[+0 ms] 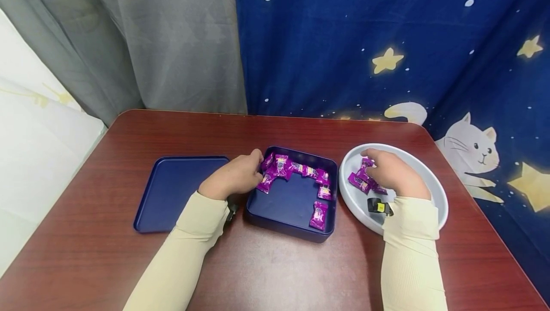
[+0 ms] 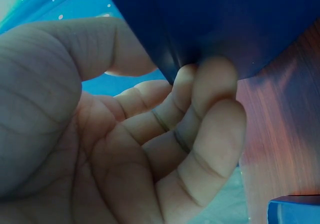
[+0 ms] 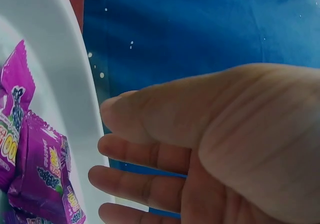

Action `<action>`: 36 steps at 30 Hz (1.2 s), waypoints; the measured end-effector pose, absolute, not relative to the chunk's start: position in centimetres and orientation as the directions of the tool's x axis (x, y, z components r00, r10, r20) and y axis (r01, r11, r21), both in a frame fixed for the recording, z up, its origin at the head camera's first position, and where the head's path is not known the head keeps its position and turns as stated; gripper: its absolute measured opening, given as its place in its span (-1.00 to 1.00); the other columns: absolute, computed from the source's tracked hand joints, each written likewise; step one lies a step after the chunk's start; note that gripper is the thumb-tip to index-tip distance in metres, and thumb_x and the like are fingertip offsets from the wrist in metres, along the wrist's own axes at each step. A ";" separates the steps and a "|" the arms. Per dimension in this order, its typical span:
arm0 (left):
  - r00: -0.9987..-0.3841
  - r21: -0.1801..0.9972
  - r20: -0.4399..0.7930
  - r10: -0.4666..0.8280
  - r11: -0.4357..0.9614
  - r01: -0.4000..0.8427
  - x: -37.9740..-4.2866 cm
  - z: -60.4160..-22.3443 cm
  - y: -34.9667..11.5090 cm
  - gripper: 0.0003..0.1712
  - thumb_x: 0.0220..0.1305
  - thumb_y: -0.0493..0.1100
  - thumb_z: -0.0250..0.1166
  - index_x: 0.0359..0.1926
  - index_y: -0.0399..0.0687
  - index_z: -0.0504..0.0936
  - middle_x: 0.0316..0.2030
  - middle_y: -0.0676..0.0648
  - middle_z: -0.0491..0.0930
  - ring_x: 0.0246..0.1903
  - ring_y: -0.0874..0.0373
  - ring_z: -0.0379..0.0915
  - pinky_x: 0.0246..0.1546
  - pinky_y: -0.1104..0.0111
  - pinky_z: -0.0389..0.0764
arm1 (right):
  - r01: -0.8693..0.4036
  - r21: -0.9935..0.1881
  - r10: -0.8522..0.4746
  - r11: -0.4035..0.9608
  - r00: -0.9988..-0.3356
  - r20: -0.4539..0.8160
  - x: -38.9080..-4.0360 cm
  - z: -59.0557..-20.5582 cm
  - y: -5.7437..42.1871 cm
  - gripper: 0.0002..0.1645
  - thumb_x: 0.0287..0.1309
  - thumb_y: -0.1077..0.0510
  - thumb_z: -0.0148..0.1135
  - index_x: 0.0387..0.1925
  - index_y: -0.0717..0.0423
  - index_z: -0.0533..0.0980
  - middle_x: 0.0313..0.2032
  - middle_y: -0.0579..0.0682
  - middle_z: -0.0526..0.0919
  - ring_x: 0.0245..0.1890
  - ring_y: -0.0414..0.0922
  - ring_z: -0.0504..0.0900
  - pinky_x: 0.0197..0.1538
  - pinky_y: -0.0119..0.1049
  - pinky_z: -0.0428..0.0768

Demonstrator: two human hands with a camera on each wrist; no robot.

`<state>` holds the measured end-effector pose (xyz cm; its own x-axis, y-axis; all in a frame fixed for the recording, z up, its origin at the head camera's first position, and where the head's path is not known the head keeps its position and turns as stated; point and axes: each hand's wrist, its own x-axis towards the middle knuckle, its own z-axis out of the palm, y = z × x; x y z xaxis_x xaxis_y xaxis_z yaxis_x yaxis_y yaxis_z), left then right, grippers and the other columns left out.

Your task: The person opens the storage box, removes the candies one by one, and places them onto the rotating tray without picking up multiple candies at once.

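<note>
My left hand (image 1: 234, 176) is at the left wall of a dark blue square box (image 1: 283, 230). In the left wrist view, its thumb and curled fingers (image 2: 217, 134) pinch the box wall. Purple wrapped candies (image 1: 281, 166) lie inside along the back and right sides, with one more at the front right corner. Over a round white plate (image 1: 439, 196), my right hand (image 1: 397, 173) hovers beside a small pile of the same purple candies (image 1: 359, 183). Its fingers (image 3: 137, 184) are extended and apart in the right wrist view, with nothing between them.
A flat dark blue lid (image 1: 172, 196) lies left of the box, partly behind the left forearm. The plate stands close to the box's right side. Curtains (image 1: 343, 38) hang behind the reddish-brown wooden table (image 1: 301, 277).
</note>
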<state>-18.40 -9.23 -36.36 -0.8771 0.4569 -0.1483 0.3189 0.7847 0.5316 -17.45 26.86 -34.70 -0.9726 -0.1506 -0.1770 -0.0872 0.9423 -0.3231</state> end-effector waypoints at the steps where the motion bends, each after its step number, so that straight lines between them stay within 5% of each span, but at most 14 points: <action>1: -0.877 0.532 -0.148 0.456 0.785 0.318 -18.4 -36.4 -9.2 -0.59 0.34 -0.26 0.16 0.16 -0.28 0.34 -0.35 -0.11 0.51 -0.33 0.05 0.45 -0.22 0.20 0.49 | -0.087 -0.323 -0.151 0.942 -0.972 -0.178 -17.4 -34.7 26.8 -0.40 0.26 0.26 0.14 0.33 0.26 0.36 0.20 0.35 0.48 0.20 0.31 0.44 0.26 0.27 0.27; 19: -0.879 0.525 -0.147 0.455 0.788 0.320 -18.3 -36.3 -9.2 -0.59 0.34 -0.25 0.17 0.16 -0.27 0.34 -0.24 -0.14 0.53 -0.26 0.03 0.46 -0.12 0.16 0.50 | -0.117 -0.320 -0.166 0.940 -0.977 -0.131 -15.9 -32.2 24.6 -0.37 0.28 0.19 0.22 0.35 0.23 0.35 0.25 0.33 0.45 0.26 0.31 0.39 0.22 0.25 0.33; 36: -0.880 0.522 -0.156 0.449 0.793 0.313 -18.4 -36.4 -9.2 -0.58 0.34 -0.24 0.18 0.16 -0.26 0.34 -0.33 -0.12 0.52 -0.33 0.04 0.46 -0.22 0.20 0.50 | -0.296 -0.283 -0.330 0.912 -0.941 -0.079 -15.5 -32.0 19.2 -0.44 0.26 0.29 0.19 0.29 0.31 0.39 0.18 0.28 0.53 0.20 0.23 0.48 0.25 0.15 0.37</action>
